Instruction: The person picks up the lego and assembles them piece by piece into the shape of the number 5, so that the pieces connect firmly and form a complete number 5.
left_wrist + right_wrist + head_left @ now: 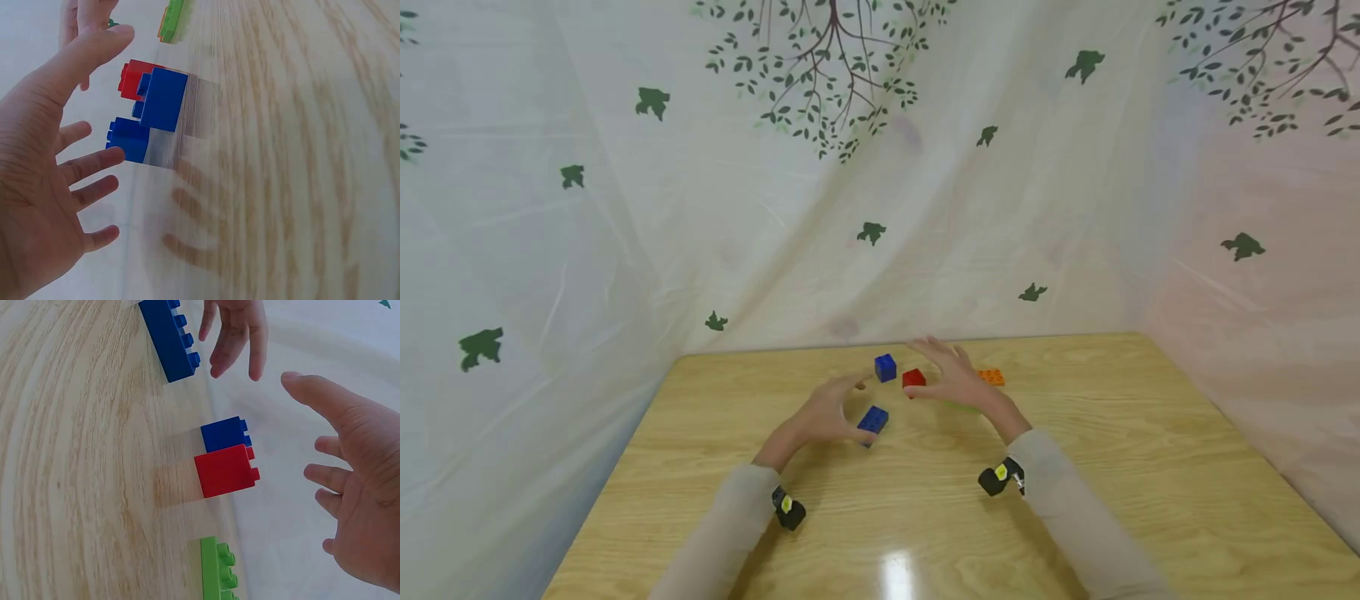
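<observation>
My left hand (829, 412) hovers over the table with fingers spread and nothing in its grasp. Beside its thumb lies a long dark blue brick (874, 421), studs up. Farther back sit a small blue brick (885, 367) and a red brick (913, 381), close to each other. Opposite the left, my right hand (958, 379) is held above the table, fingers apart and thumb overlapping the red brick in the head view. A light green brick (212, 569), mostly hidden by that hand in the head view, and an orange brick (992, 377) lie beyond it.
The bricks stand on a light wooden table (1150, 467). A pale cloth (790, 275) printed with leaves and branches hangs behind its back edge and along both sides. Each wrist carries a small black camera (788, 510).
</observation>
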`<state>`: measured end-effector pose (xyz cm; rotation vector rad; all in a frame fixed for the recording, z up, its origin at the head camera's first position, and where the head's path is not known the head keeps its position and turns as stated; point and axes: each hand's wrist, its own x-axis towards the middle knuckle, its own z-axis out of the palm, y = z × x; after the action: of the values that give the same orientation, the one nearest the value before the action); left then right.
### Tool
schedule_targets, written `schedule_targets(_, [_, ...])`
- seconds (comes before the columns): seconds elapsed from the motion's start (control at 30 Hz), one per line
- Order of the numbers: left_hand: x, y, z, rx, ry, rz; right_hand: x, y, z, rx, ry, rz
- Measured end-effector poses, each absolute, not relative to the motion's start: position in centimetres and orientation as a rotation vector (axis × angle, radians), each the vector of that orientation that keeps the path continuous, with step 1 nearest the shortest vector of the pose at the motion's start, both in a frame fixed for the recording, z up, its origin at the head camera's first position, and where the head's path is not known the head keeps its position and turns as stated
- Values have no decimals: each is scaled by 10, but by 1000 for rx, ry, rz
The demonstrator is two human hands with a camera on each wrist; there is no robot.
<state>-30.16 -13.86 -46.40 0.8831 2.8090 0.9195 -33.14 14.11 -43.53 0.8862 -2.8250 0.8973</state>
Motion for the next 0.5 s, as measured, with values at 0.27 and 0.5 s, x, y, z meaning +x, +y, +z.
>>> schedule_targets(0.27, [-304,-139,-473,949,2730,900,-337,141,-444,901,-2797,970])
schedule_targets(0.5, [-303,-136,-474,845,2729,893,-340,144,-451,890,-2792,1071])
